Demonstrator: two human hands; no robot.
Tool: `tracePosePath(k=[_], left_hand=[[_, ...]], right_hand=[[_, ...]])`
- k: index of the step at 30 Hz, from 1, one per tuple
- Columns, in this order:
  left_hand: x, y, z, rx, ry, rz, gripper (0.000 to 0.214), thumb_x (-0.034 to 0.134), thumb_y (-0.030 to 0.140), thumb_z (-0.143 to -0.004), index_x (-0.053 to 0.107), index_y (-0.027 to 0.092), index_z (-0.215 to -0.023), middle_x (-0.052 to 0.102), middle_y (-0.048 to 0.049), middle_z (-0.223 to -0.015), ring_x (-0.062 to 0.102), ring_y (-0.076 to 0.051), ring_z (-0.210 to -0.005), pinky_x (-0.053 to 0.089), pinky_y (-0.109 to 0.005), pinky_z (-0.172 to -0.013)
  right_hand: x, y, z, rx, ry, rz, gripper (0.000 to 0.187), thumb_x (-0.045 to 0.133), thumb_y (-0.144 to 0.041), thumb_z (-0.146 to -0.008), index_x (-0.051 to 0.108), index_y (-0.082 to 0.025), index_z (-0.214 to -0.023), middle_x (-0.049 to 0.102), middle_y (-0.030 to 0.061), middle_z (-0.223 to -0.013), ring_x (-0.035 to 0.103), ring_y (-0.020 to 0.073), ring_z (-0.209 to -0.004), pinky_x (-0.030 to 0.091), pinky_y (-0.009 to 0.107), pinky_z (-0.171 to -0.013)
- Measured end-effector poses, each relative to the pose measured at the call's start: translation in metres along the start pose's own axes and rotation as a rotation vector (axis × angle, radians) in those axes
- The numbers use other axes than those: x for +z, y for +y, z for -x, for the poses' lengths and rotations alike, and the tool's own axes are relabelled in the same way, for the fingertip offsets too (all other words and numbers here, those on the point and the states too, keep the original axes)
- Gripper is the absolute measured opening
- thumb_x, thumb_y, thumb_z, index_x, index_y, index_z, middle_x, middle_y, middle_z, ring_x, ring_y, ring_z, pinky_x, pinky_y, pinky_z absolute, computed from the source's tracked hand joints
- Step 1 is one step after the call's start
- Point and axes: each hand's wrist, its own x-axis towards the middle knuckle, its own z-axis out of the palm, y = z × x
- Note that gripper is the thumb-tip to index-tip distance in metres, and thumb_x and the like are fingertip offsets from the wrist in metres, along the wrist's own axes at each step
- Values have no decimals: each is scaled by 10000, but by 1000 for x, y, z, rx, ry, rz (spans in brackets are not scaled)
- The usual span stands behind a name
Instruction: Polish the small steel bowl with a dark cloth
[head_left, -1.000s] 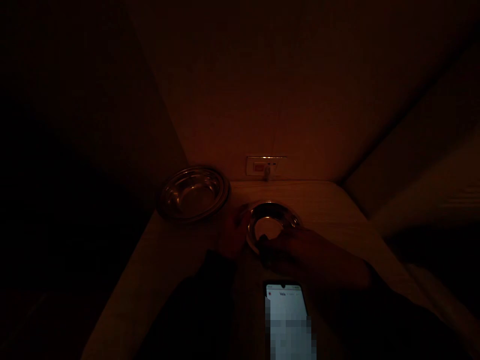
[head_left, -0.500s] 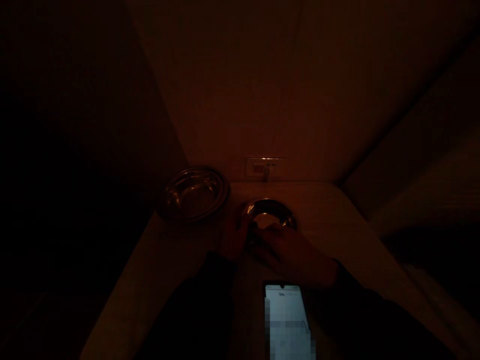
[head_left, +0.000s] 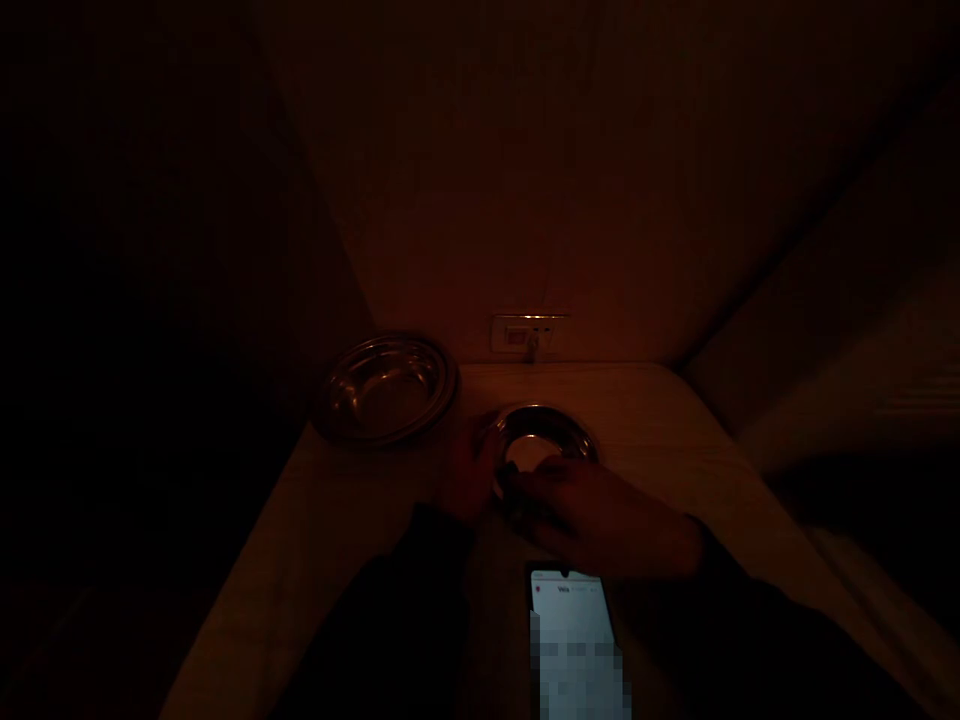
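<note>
In the dim light a small round metal bowl point(head_left: 555, 428) rests on the wooden table, its near side hidden by my hands. My left hand point(head_left: 466, 478) grips the bowl's left rim with its fingers bent round the edge. Reaching over the near right side, my right hand point(head_left: 596, 512) has its fingers closed around a small dark object point(head_left: 513, 478) at the bowl's inside left. What that object is cannot be made out.
A larger oval metal dish point(head_left: 390, 390) stands on the table's back left. Nearer to me lies a lit phone point(head_left: 574, 620). A wall socket point(head_left: 529, 334) with something plugged in sits low on the wall. The wooden table point(head_left: 660, 430) has a rounded back right corner.
My right hand has shifted slightly right and toward me, the dark object with it. The bowl has slid a little toward me. My left hand stays at its rim.
</note>
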Motion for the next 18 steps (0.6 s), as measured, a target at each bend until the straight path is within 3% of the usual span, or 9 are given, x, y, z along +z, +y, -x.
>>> tracePosePath(k=[5,12,18], left_hand=[[-1,2,0,-18,-9,-16,300,510,227,-809,632,141,-1069,681,-96,-1107,625,-204,-1029,462,-341,-926],[-2,2,-1,-28,-56,12,307,517,262,-818,640,144,-1073,686,-98,-1097,629,-221,-1027,479,-353,-910],[-1,3,0,-24,-39,2,294,488,222,-826,644,144,-1062,686,-87,-1102,624,-201,-1037,469,-333,-926]], right_hand=[[10,-8,-6,61,111,75,408,413,-359,-905,516,-115,-1216,620,147,-1008,542,242,-911,426,374,-794],[-7,0,8,76,-62,71,275,449,-323,-869,632,-191,-1026,667,91,-886,604,228,-825,422,345,-737],[-7,0,6,52,-66,26,276,485,-266,-830,627,-186,-1053,652,89,-928,594,218,-858,422,334,-773]])
